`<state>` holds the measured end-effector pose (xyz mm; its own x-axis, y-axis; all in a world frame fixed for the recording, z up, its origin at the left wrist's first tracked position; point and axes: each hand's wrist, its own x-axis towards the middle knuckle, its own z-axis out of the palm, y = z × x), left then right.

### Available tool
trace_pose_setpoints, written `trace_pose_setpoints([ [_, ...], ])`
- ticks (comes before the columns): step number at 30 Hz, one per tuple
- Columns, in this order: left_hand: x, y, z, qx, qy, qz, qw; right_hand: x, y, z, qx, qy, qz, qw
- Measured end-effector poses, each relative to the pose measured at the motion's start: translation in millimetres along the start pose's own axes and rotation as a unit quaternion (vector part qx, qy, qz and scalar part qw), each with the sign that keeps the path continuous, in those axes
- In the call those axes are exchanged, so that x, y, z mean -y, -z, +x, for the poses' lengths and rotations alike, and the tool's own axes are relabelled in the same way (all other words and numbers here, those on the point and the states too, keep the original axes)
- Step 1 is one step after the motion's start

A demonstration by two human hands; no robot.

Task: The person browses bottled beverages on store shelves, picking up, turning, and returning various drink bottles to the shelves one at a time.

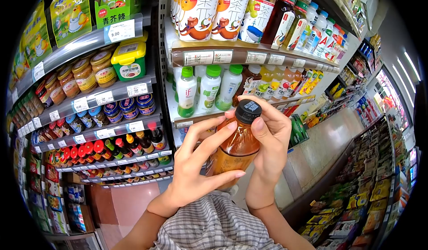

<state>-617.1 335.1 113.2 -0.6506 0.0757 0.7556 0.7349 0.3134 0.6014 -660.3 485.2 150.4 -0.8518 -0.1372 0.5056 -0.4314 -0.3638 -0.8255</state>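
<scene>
In the head view, the bottle (237, 146) is just right of the centre of the frame, held upright with a slight tilt, its dark cap (248, 111) toward the top. Amber liquid shows through its clear wall. Both hands are together on it. The left hand (194, 163), on the left side, has its fingers spread, their tips at the bottle's shoulder, and its thumb laid across the lower front. The right hand (273, 136) curls round the upper part from the right, thumb pressed at the neck just under the cap; its fingers are partly hidden behind.

A checked shirt (214, 225) fills the bottom centre. Behind the hands, at upper centre, large teas (232, 11) line a shelf, with green-capped drinks (186, 91) on the one below. At left are jars (84, 74), a yellow-lidded tub (129, 60) and, lower down, sauces (138, 143); yellow bags (71, 13) are at upper left. Snack packs (356, 201) cover the lower right, beside a pale floor (307, 156).
</scene>
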Motion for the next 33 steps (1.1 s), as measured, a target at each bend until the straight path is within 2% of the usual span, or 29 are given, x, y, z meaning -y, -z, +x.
trace_pose_setpoints([
  [11, -10, 1, -5, -0.016, 0.002, 0.023, 1.0, 0, 2, 0, 0.06, -0.045, 0.108, 0.991],
  [20, -7, 0, -2, -0.009, -0.021, 0.04, 0.999, 0, 1, -2, 0.045, -0.023, 0.115, 0.992],
  [21, -7, 0, -2, -0.006, -0.026, 0.045, 0.999, 0, 1, -2, 0.041, -0.013, 0.103, 0.994],
  [26, 1, -4, -5, -0.014, 0.068, -0.04, 0.997, 4, -1, -3, 0.029, 0.026, 0.009, 0.999],
  [33, 13, -4, 1, -0.034, 0.118, -0.038, 0.992, -2, 1, 6, 0.038, 0.004, -0.066, 0.997],
])
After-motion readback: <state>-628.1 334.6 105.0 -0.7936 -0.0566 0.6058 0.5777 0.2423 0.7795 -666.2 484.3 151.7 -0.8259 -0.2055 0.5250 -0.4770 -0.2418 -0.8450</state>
